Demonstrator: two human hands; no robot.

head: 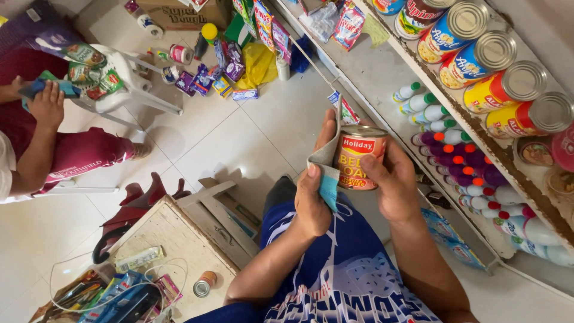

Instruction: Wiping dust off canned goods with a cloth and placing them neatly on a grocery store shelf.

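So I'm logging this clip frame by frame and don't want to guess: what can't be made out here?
All in the head view:
- Can: its back and base, hidden by the right hand.
- Cloth: its full extent, covered by the left hand.
- Shelf cans: contents unseen; the far ones cut off by the right edge.
- Small bottles: caps show, labels too small.
- Seated person: cut off by the left edge.

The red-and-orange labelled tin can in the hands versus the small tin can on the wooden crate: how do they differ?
The red-and-orange labelled tin can is held upright in the right hand, a grey-blue cloth in the left hand against its side; the small tin can on the wooden crate lies on its side, untouched. The held can looks larger in view, though it is nearer the camera. Both are round metal cans.
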